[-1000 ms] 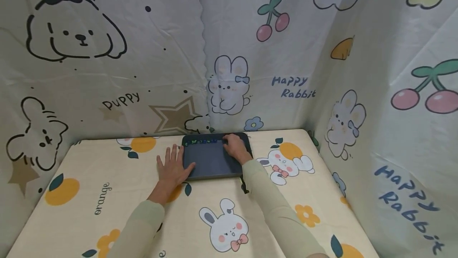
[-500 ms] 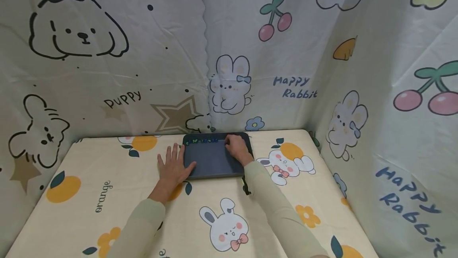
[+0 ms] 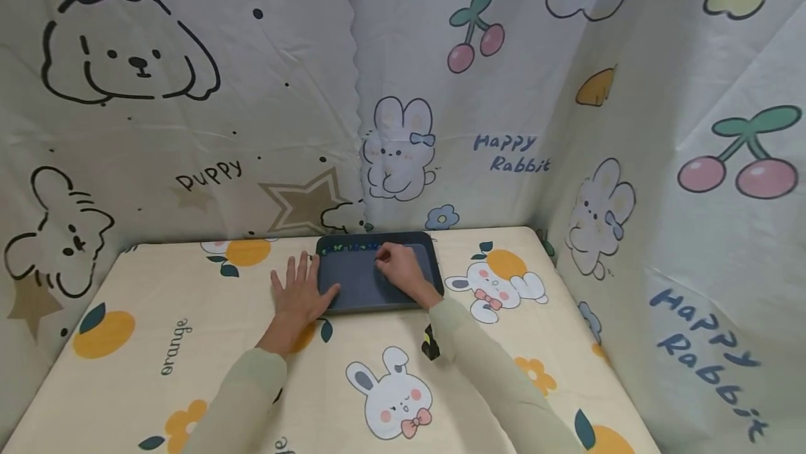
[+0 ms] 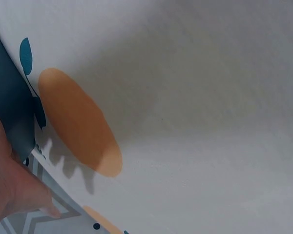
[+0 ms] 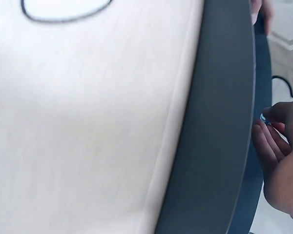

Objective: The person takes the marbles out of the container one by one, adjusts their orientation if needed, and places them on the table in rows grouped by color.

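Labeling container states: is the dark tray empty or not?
Not empty: the head view shows a row of small blue and green pieces along the far side of the dark tray.

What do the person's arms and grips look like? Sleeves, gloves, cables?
Long, plain sleeves in pale green, ending near the wrists: left sleeve, right sleeve. No markings seen on them. Left grip and right grip are bare human hands, no gloves. A small black piece with a yellow patch shows beside the right sleeve; can't tell if it's a strap or cable.
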The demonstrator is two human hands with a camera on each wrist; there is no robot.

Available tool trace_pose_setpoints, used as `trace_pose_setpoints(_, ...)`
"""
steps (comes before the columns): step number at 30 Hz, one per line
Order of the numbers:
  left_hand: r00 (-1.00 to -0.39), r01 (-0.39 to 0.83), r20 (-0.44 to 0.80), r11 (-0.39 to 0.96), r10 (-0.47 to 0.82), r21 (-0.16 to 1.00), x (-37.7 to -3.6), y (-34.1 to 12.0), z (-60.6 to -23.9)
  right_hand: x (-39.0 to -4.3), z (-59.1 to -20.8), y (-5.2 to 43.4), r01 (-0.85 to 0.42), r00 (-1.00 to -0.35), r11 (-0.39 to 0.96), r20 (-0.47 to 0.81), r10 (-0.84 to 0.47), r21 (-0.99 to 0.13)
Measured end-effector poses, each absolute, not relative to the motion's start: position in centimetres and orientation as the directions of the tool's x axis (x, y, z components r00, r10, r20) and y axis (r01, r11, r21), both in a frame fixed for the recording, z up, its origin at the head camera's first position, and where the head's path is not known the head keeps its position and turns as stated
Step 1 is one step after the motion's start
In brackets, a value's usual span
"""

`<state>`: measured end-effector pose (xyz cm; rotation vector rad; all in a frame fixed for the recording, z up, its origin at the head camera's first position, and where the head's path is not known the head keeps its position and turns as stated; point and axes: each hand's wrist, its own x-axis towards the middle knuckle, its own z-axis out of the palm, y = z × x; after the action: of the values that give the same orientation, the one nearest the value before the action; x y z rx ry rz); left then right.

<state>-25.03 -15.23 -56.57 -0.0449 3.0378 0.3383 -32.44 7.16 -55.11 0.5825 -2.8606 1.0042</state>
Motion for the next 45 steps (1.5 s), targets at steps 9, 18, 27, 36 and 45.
trace_pose_setpoints(9,-0.996,-0.036,-0.091,0.976,-0.016,0.216,-25.1,-15.1,-56.3,-30.4,-54.5,7.6,-0.352,-0.93,0.606,0.189,-0.317,-0.713)
trace_pose_setpoints(18,-0.996,-0.038,-0.083,0.979,-0.022,0.198,-24.9,-15.3,-56.4,-26.7,-54.5,7.8,-0.377,-0.892,0.505,0.157,-0.424,-0.777)
trace_pose_setpoints(27,-0.998,-0.027,-0.059,0.981,-0.016,0.194,-24.7,-15.2,-56.8,-22.4,-54.8,6.8,-0.503,-0.78,0.376,0.221,-0.586,-0.779)
trace_pose_setpoints(36,-0.999,-0.031,-0.047,0.977,-0.022,0.209,-24.8,-15.3,-56.7,-20.0,-55.8,6.0,-0.5,-0.74,0.41,0.131,-0.66,-0.762)
trace_pose_setpoints(45,-0.998,-0.037,-0.058,0.978,-0.025,0.206,-24.9,-15.2,-56.6,-20.1,-56.2,6.0,-0.514,-0.755,0.49,0.1,-0.648,-0.704)
